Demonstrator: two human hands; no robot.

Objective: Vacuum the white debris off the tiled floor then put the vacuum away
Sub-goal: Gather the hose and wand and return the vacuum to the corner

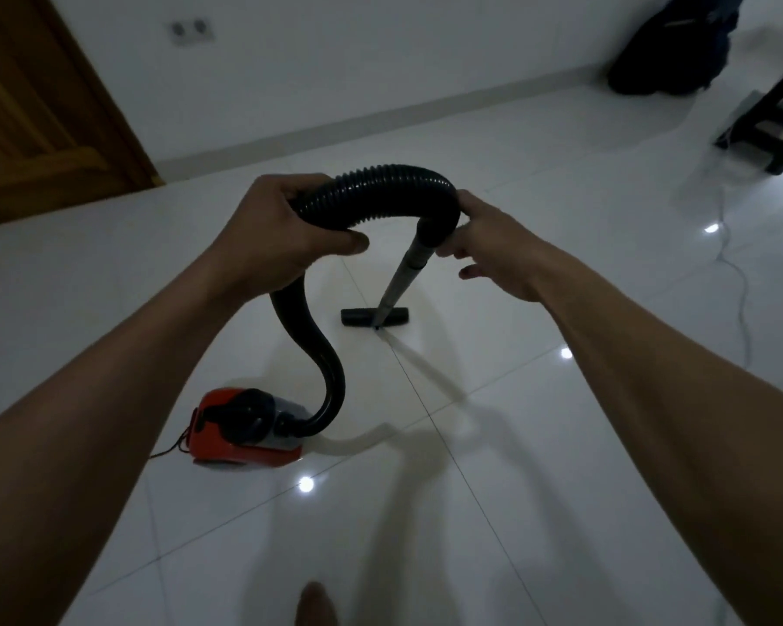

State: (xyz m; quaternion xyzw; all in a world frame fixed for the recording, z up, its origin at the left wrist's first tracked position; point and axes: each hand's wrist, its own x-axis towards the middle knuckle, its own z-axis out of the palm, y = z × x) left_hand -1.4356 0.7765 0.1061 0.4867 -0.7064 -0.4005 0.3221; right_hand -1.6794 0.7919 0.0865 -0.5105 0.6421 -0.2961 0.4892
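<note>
A small red canister vacuum (240, 426) sits on the white tiled floor (539, 467) at lower left. Its black ribbed hose (380, 187) rises in an S-curve and arches over between my hands. My left hand (285, 228) is wrapped around the hose at the left end of the arch. My right hand (489, 246) pinches the hose's right end, where it joins the grey metal wand (401, 277). The wand slants down to the black floor nozzle (374, 316), which rests on a grout line. No white debris shows on the tiles around the nozzle.
A wooden door (41, 106) stands at the far left, with a wall socket (191, 31) to its right. At the far right are a dark bag (670, 52), a black stool (769, 128) and a thin white cable (737, 282) on the floor. My bare foot (315, 603) shows at the bottom edge.
</note>
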